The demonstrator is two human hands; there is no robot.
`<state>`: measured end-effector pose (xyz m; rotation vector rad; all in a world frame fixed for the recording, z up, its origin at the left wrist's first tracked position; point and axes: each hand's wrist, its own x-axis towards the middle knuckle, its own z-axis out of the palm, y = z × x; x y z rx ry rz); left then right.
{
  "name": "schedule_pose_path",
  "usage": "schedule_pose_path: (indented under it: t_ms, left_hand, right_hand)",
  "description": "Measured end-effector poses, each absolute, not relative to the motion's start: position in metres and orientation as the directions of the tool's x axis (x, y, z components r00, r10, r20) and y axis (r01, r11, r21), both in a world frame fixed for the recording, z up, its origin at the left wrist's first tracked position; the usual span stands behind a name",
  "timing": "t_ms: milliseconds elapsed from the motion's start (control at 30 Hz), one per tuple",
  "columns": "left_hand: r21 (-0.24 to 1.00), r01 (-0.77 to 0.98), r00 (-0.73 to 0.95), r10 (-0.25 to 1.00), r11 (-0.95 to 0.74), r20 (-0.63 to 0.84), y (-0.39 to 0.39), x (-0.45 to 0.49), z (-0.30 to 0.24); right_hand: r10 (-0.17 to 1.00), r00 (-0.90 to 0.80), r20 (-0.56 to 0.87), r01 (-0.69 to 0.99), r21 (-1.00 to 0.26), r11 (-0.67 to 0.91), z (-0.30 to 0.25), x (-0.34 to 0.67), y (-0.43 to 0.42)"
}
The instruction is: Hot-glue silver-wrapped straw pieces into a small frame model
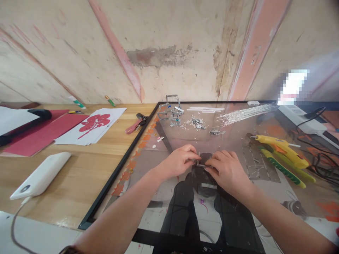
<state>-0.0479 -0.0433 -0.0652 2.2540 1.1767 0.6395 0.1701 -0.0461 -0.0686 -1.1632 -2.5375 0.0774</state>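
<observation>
Both my hands meet over the middle of a black-framed glass panel (119,165) that lies flat on the wooden table. My left hand (180,160) pinches one end of a small silvery metal strip piece (200,164). My right hand (225,169) has its fingers curled onto the other end of the same piece. A short flat metal strip (209,185) lies on the glass just below my right hand. The glass mirrors a dark seated figure under my hands.
A yellow glue gun (284,145) and green-handled pliers (280,167) lie right of my hands. Thin wires (243,114), metal scraps (197,122) and small frame pieces (171,111) sit at the far side. A power bank (41,175), red paper cutouts (94,123) and red pliers (135,125) lie left.
</observation>
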Motion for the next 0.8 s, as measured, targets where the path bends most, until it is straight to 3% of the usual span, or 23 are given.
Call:
schedule_pose_path:
  t_ms: [800]
  left_hand:
    - [0.635,0.599,0.532,0.835,-0.488,0.139,-0.04,-0.051,-0.066]
  right_hand:
    - [0.729,-0.605,0.32,0.728,-0.15,0.669,-0.074,0.157,-0.049]
